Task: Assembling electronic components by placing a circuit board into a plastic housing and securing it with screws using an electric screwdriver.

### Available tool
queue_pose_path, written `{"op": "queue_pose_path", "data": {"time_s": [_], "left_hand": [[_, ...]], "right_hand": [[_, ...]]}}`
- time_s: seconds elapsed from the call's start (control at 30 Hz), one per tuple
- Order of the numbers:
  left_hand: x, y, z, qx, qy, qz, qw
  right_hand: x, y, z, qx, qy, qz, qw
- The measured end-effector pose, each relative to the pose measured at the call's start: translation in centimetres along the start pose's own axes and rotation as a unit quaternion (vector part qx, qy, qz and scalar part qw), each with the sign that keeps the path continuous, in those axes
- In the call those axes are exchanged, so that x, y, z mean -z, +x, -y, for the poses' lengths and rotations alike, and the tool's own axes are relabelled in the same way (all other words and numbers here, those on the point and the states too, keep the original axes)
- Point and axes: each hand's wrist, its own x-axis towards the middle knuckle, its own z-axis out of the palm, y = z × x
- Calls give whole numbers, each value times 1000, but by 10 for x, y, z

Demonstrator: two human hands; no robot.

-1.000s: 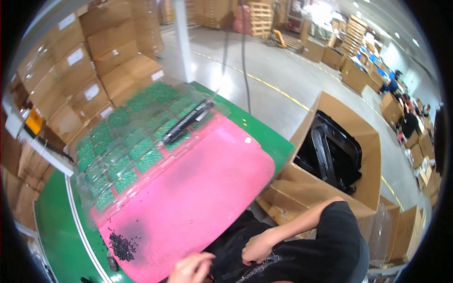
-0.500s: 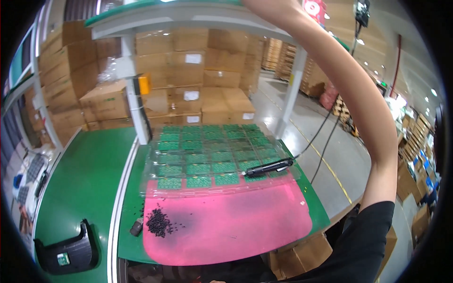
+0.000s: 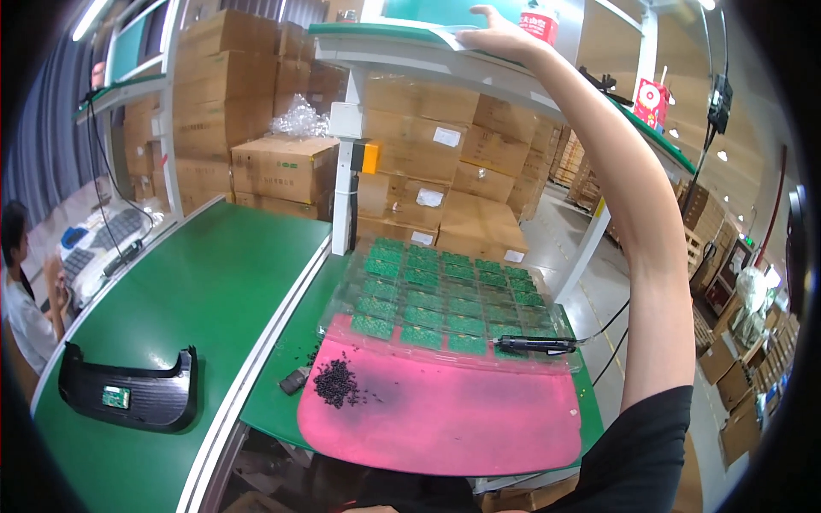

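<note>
My right hand [image 3: 505,34] is raised at the overhead shelf [image 3: 393,36], thumb and fingers apart. Its thumb touches a thin white sheet [image 3: 455,38] at the shelf's edge. Close beside the hand stands a red-and-white container [image 3: 539,23]. My left hand does not show. Below lies a pink mat [image 3: 462,410] with a pile of tiny black parts, perhaps screws [image 3: 336,383]. A clear plastic tray [image 3: 410,344] holds rows of green circuit boards [image 3: 423,316]. Across its near right part rests a black pen-shaped electric screwdriver [image 3: 534,344] with a cable.
On the green surface at left sits a curved black plastic shell [image 3: 158,406] with a small circuit board [image 3: 115,397] in it. A small dark block [image 3: 293,380] lies beside the mat. Shelf posts [image 3: 342,188] rise behind, before stacked cartons [image 3: 428,137]. A person [image 3: 30,291] sits far left.
The view has shifted up and left, so the shelf top and my right hand now show. Tray, mat, screwdriver and black shell appear unmoved on their surfaces.
</note>
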Motion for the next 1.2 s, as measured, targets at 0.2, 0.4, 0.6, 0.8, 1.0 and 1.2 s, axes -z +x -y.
{"op": "queue_pose_path", "data": {"time_s": [0.2, 0.4, 0.6, 0.8, 1.0, 1.2], "left_hand": [[21, 12, -1, 85, -23, 138, 987], [17, 14, -1, 106, -11, 118, 987], [14, 20, 11, 166, 3, 153, 974], [3, 25, 30, 172, 26, 176, 969], [-1, 30, 48, 143, 70, 186, 970], [20, 12, 8, 113, 51, 167, 978]], "right_hand": [[3, 3, 10, -22, 117, 11, 993], [1, -9, 25, -60, 175, 52, 981], [-18, -42, 23, 118, 154, -156, 969], [-15, -43, 20, 115, 67, -213, 968], [-15, -45, 30, 44, -39, -201, 978], [-21, -44, 34, -8, 8, -174, 985]]}}
